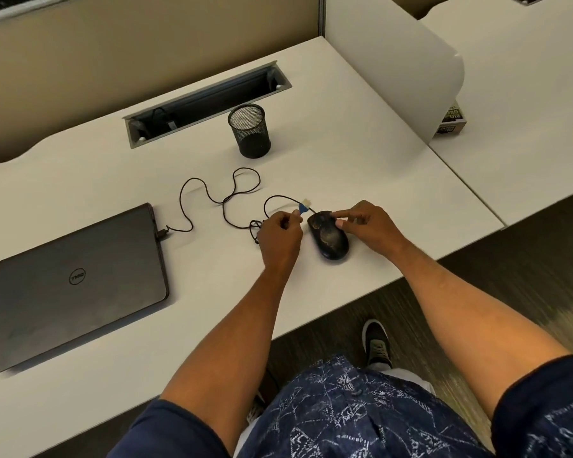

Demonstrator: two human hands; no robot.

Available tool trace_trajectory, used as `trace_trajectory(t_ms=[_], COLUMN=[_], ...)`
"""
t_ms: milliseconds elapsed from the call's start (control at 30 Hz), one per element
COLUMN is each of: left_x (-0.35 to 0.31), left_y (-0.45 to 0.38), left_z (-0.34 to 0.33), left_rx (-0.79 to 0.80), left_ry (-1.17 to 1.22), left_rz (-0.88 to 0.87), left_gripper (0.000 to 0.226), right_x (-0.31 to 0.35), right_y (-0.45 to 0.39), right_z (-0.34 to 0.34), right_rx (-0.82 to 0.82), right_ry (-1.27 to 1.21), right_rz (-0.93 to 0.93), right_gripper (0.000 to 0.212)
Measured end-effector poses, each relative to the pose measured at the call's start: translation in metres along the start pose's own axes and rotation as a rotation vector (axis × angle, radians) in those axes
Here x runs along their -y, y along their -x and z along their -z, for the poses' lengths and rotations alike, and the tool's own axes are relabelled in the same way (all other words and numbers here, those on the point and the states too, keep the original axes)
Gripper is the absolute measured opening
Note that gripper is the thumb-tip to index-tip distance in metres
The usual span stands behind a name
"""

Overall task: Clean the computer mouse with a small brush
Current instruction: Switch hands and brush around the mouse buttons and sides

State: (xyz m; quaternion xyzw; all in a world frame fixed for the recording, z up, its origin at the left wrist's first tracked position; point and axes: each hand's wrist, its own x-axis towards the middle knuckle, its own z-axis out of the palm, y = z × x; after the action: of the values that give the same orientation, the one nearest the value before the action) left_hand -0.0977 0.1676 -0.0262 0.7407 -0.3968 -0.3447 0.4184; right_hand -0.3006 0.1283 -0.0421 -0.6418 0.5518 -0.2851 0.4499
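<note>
A black, dust-smeared computer mouse (328, 238) lies on the white desk (361, 166) near its front edge. Its thin black cord (212, 200) loops leftward to the laptop. My right hand (366, 228) rests on the mouse's right side, with forefinger and thumb on its front end. My left hand (280, 238) is closed around a small brush (303, 207) with a blue collar and pale bristles. The bristle end pokes out past my fingers, just left of and behind the mouse's front. The brush handle is hidden in my fist.
A closed dark laptop (80, 285) lies at the left. A black mesh pen cup (249, 131) stands behind the mouse. Further back is a recessed cable tray (205, 104). A white divider panel (420, 61) rises at the right, with a printed box (452, 122) behind it.
</note>
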Motion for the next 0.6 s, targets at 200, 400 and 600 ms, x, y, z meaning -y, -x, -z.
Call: trace_trajectory(t_ms=[200, 400, 600], left_x=[0.005, 0.007, -0.003], left_y=[-0.002, -0.005, -0.007], left_z=[0.006, 0.005, 0.006], left_rx=[0.078, 0.027, 0.076], left_ry=[-0.054, -0.205, -0.08], left_rz=[-0.013, 0.008, -0.027], left_gripper=[0.031, 0.041, 0.036], right_x=[-0.005, -0.003, 0.0], right_y=[0.001, 0.005, 0.007], right_z=[0.001, 0.002, 0.003], right_rx=[-0.006, -0.021, -0.029], right_ry=[-0.055, -0.08, -0.101], right_rz=[0.012, 0.012, 0.005], right_gripper=[0.026, 0.025, 0.026])
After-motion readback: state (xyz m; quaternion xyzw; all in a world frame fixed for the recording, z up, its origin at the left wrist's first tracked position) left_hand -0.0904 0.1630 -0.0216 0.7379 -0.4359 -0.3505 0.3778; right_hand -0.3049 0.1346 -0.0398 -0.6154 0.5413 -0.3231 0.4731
